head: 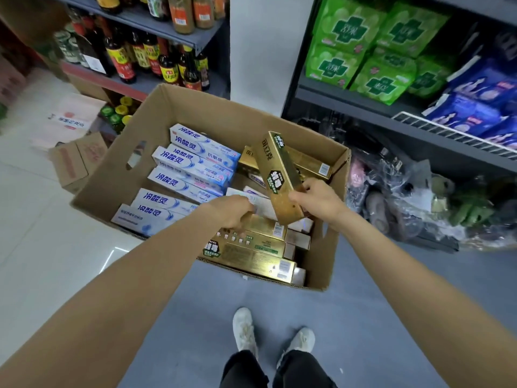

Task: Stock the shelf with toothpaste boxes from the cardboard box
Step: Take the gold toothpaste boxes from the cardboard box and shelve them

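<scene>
Toothpaste boxes, mixed stock, in an open cardboard box (112,186) standing on the floor between two shelf units.
Left part of carton: white-and-blue toothpaste boxes (193,161), lying flat in overlapping rows.
Near edge of carton: gold toothpaste boxes (251,256), stacked flat, ends toward the right wall.
Left hand (230,212): lowered inside the carton, fingers curled over a pale box (263,205) at the centre; fingertips hidden, so the exact grip cannot be told.
Right hand (316,200): thumb and fingers pinching the lower end of one gold toothpaste box (277,169), raised clear of the rest and tilted, upper end pointing away.
Right of carton: dark shelf unit (363,107) carrying green packs (372,51) and blue packs (475,107); plastic-wrapped goods (405,197) on the floor beneath.
</scene>
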A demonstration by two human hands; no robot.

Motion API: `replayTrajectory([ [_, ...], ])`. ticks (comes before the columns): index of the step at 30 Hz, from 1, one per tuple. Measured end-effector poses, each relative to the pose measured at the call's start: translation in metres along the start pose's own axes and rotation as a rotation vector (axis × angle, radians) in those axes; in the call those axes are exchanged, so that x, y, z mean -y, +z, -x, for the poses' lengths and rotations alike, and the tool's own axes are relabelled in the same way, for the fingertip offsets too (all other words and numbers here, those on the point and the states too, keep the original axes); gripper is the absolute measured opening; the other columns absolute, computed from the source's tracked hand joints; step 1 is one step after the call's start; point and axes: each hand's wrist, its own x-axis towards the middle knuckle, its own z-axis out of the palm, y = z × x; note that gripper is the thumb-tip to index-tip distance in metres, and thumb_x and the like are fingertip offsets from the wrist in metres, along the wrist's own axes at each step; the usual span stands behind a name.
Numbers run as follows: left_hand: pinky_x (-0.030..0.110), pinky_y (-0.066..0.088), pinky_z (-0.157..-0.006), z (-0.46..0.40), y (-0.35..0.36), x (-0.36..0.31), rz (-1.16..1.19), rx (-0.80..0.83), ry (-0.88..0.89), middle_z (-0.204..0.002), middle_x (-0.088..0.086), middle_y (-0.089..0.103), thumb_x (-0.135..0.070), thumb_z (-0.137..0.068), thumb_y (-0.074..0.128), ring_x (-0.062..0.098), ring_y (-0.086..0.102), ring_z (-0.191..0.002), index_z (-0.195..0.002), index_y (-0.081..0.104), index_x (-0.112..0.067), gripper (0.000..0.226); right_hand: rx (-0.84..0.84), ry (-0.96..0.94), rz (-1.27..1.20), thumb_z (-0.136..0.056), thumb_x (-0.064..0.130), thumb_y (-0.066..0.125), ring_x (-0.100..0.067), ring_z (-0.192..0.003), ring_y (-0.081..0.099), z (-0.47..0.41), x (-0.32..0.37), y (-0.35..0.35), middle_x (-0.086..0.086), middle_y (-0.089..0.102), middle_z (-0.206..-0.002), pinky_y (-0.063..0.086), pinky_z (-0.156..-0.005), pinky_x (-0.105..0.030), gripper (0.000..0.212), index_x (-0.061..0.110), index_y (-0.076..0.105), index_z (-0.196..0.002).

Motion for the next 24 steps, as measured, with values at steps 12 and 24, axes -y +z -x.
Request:
replayTrajectory([
  [12,0.023,0.039,-0.063,0.039,-0.033,-0.001,0.924,-0.436,-0.075,-0.083,0.003,0.06,-0.028,-0.088,0.064,0.015,0.055,-0.074,-0.092,0.062,-0.012,0.016,-0.102,0.009,-0.343,-0.083,0.014,0.063,-0.017,-0.079,0.056,0.02,0.002,-0.045,-0.007,0.06,-0.096,0.045,-0.063,-0.029,0.023,0.012,0.051,-0.103],
  [24,0.029,0.05,-0.062,0.017,-0.147,-0.151,1.6,-0.498,0.057,-0.073,0.005,0.066,-0.043,-0.097,0.04,0.02,0.062,-0.065,-0.091,0.059,-0.018,0.031,-0.095,-0.121,-0.818,-0.087,0.006,0.045,-0.023,-0.082,0.055,0.056,-0.005,-0.145,-0.01,0.055,-0.094,0.049,-0.074,-0.042,0.015,0.018,0.048,-0.095],
])
